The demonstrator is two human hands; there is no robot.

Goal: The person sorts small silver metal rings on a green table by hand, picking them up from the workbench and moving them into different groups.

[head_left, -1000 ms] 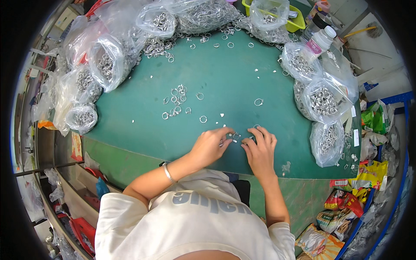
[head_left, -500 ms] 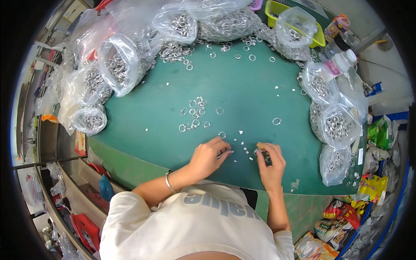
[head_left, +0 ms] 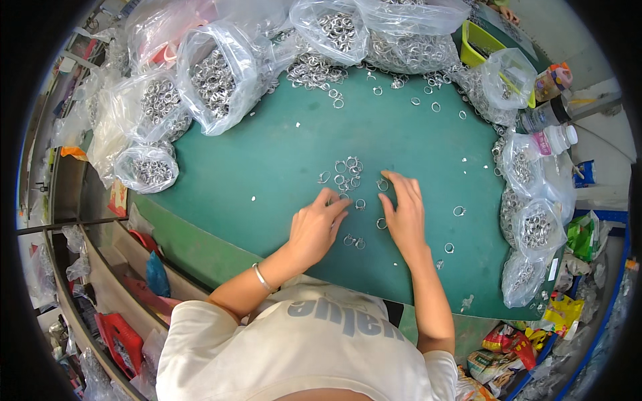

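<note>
Several silver-coloured rings (head_left: 348, 174) lie in a loose group on the green tabletop. My left hand (head_left: 313, 224) is at the near-left edge of this group, fingers bent and fingertips touching or just over a ring (head_left: 344, 196); thumb and index are apart. My right hand (head_left: 406, 210) is to the right of the group, thumb and index spread. A ring (head_left: 382, 184) lies by its index fingertip, and another ring (head_left: 381, 223) lies just below its thumb. Two rings (head_left: 354, 241) sit together on the near side, between my hands. Single rings (head_left: 459, 211) lie farther right.
Open clear bags (head_left: 212, 83) full of rings line the left and far sides, with ring piles (head_left: 314, 70) spilling out. More ring-filled bags (head_left: 536, 227) stand at the right, by a white-capped bottle (head_left: 554, 140) and a yellow-green basket (head_left: 478, 41). Small white scraps (head_left: 297, 124) dot the tabletop.
Both hands have moved away from my body toward the ring group, and their fingers have parted. Rings now lie on the near tabletop; the white scraps between my hands are mostly gone. The view has shifted.
</note>
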